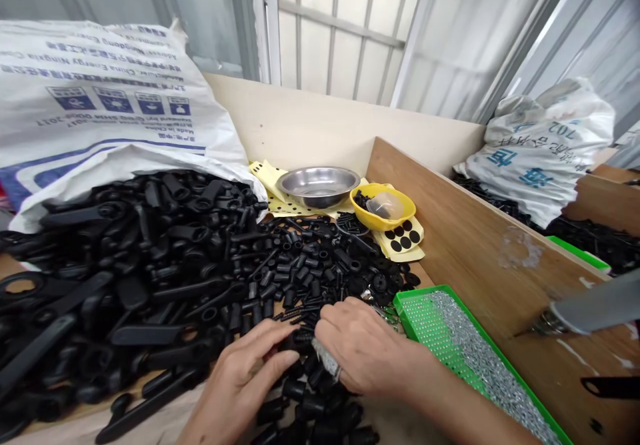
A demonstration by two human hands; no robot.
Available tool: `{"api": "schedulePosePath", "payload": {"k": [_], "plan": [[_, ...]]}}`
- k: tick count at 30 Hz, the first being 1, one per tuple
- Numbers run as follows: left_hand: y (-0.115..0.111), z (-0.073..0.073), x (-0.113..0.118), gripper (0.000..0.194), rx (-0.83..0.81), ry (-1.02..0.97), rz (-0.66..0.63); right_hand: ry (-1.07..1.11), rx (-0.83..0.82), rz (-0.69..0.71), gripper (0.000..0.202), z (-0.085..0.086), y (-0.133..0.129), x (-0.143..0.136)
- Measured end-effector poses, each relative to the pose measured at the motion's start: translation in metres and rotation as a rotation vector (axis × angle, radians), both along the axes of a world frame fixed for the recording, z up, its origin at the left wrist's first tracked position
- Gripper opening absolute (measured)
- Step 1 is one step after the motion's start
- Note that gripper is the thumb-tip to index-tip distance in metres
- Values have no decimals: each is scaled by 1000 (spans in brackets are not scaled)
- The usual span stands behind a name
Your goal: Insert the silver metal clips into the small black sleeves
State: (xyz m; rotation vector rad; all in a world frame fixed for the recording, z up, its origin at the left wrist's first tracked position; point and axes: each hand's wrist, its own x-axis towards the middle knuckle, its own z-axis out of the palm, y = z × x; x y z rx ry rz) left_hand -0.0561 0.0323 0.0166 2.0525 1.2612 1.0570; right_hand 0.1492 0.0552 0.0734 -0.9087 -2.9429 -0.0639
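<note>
My left hand (247,371) is low in the middle, thumb and fingers apart at the tips, beside small black parts; nothing shows in it. Just to its right, my right hand (360,345) has its fingers curled around a pale, greyish item (326,359), only partly visible, whose kind I cannot make out. Black cylindrical pieces (320,405) lie below and between the hands. Beyond them spreads a pile of short black tubes (300,268) and thin black screws.
Black handles (165,285) spill from a white sack (115,111) at left. A steel bowl (319,186) and yellow bowl (383,206) stand at the back. A green tray (475,351) of small metal parts lies right, by a wooden partition (450,231) and a grey nozzled tube (595,308).
</note>
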Motion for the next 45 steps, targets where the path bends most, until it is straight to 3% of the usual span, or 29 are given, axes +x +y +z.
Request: {"api": "schedulePosePath", "payload": {"k": [7,14,17,22,29,34,37,42,45], "plan": [[-8,9,7,17,16,4,-109,-29,-27,39,13,-1,-12,-1],[-12,-3,9,16,160,-11,-118,357,-567,-107,21,-21,-10,-5],[-14,-10,10,18,184,-30,-90,449,-648,-168,28,-25,-15,-7],[-17,-12,12,16,117,-43,-8,385,-560,-256,20,-26,-23,-8],[-8,-9,8,14,25,6,-9,194,-465,-219,24,-25,-17,-11],[-5,-13,5,12,54,157,-37,51,-409,-124,18,-15,6,-10],[-7,-15,6,11,27,278,-47,83,-198,-142,18,-11,28,-16],[-7,-13,1,12,-11,319,-47,33,-93,-94,15,-24,50,-43],[-2,-12,-12,17,11,251,43,11,-32,-35,11,-37,50,-61]]}}
